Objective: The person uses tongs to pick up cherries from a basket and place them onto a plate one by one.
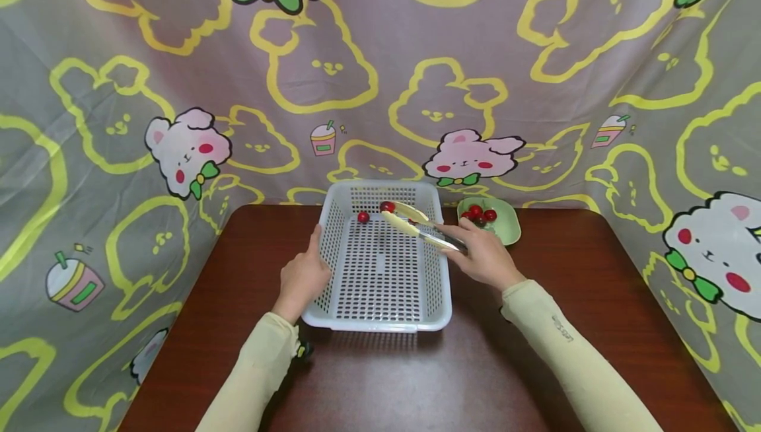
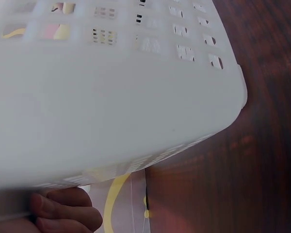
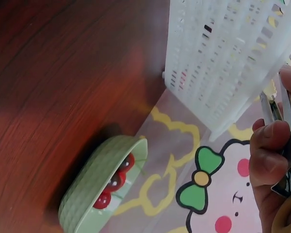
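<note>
My right hand (image 1: 484, 253) grips a pair of tongs (image 1: 436, 237) with a metal body and pale yellow tips, reaching over the right rim of a white perforated plastic basket (image 1: 380, 326). A red cherry (image 1: 388, 207) is at the tips of the tongs. Another cherry (image 1: 363, 217) lies near the basket's far end, and a further bit of red shows behind the tongs. On the basket's left side, my left hand (image 1: 303, 280) holds the rim; its curled fingers (image 2: 68, 208) show against the outer wall in the left wrist view.
A light green bowl (image 1: 511, 228) with several cherries (image 3: 115, 182) stands behind my right hand, just right of the basket. Both rest on a dark brown wooden table (image 1: 392, 379). A cartoon-printed cloth (image 1: 380, 42) hangs along the back and both sides.
</note>
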Demonstrator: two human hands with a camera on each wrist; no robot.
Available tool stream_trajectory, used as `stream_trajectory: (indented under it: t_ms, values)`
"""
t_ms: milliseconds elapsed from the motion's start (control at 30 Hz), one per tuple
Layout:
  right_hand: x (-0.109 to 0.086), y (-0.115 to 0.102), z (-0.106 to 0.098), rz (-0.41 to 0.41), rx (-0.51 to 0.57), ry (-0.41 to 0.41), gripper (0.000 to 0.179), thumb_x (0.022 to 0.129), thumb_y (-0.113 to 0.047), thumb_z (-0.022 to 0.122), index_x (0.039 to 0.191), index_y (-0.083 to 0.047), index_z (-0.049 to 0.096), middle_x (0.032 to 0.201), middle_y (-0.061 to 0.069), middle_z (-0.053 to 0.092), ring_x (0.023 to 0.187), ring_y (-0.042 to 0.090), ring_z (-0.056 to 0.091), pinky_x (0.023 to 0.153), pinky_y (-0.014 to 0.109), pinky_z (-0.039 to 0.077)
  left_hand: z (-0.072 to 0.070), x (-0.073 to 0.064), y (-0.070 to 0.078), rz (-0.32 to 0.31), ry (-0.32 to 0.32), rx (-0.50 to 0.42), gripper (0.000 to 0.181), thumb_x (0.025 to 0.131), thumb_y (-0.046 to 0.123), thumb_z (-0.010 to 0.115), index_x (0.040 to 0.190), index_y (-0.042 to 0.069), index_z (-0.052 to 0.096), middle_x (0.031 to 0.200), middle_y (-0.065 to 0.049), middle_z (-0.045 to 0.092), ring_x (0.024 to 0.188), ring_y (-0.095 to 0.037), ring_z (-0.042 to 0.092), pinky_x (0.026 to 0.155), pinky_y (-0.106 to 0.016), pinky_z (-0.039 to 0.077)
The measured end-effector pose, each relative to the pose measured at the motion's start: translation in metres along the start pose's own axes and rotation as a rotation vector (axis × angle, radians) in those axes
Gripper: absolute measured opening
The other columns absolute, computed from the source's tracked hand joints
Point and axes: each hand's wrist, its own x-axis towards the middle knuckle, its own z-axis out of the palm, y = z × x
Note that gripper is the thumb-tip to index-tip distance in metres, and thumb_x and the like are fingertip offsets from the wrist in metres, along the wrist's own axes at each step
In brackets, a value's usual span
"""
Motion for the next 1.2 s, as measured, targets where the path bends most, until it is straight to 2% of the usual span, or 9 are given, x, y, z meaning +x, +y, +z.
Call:
stream_trajectory:
  t_ms: [167,500,567,667,900,1033,1200]
  values:
    - [-0.006,0.005,-0.001,-0.009,-0.021,0.021,0.053,0.093,-0.037,0.077,0.143,-0.023,0.065,0.090,-0.001,0.048,0.064,0.017,0.043,0.062,0.033,0.037,0.001,-0.001,-0.001,0.004,0.004,0.001,0.081,0.093,0.011,0.049,0.167,0.014,0.017,0.055,-0.005,0.048,0.044,-0.017,0.036,0.043,-0.032,0.028]
    - [-0.016,0.011,-0.007,0.008,0.018,0.044,0.054,0.091,-0.030,0.080,0.142,-0.025,0.065,0.095,0.000,0.054,0.070,0.019,0.050,0.065,0.035,0.041,0.001,-0.002,-0.001,0.000,0.002,-0.010,0.081,0.093,0.011,0.050,0.167,0.014,0.016,0.056,-0.006,0.048,0.044,-0.018,0.038,0.043,-0.032,0.029]
    - [-0.019,0.012,-0.010,0.010,0.028,0.045,0.054,0.090,-0.030,0.080,0.142,-0.024,0.065,0.099,0.001,0.060,0.076,0.022,0.058,0.068,0.038,0.046,0.001,-0.001,-0.001,0.002,-0.002,-0.014,0.082,0.092,0.011,0.051,0.167,0.014,0.016,0.056,-0.006,0.048,0.044,-0.018,0.038,0.044,-0.032,0.029]
    - [-0.023,0.015,-0.015,0.016,0.055,0.043,0.054,0.090,-0.030,0.081,0.142,-0.023,0.065,0.103,0.006,0.063,0.082,0.026,0.060,0.071,0.041,0.048,0.002,-0.001,0.000,0.003,-0.009,-0.022,0.083,0.093,0.011,0.051,0.167,0.014,0.015,0.056,-0.006,0.049,0.044,-0.018,0.039,0.044,-0.031,0.029]
    - [-0.033,0.027,-0.024,0.025,0.141,0.048,0.053,0.090,-0.026,0.080,0.141,-0.020,0.066,0.102,0.005,0.061,0.083,0.022,0.054,0.074,0.040,0.045,0.001,0.000,0.000,-0.003,-0.011,-0.026,0.083,0.093,0.012,0.053,0.167,0.014,0.015,0.057,-0.006,0.050,0.044,-0.019,0.040,0.044,-0.031,0.029]
    - [-0.039,0.035,-0.027,0.034,0.141,0.063,0.051,0.090,-0.024,0.080,0.139,-0.019,0.066,0.107,0.006,0.066,0.089,0.023,0.058,0.078,0.043,0.047,0.001,0.001,0.000,-0.003,-0.022,-0.022,0.084,0.092,0.012,0.052,0.167,0.014,0.014,0.057,-0.006,0.050,0.044,-0.019,0.040,0.044,-0.031,0.030]
    - [-0.043,0.043,-0.034,0.038,0.121,0.083,0.050,0.092,-0.024,0.079,0.140,-0.016,0.066,0.099,0.004,0.063,0.083,0.020,0.053,0.072,0.037,0.043,0.001,0.001,0.000,-0.001,-0.010,-0.013,0.082,0.094,0.012,0.050,0.167,0.014,0.014,0.057,-0.007,0.050,0.044,-0.020,0.041,0.043,-0.031,0.030]
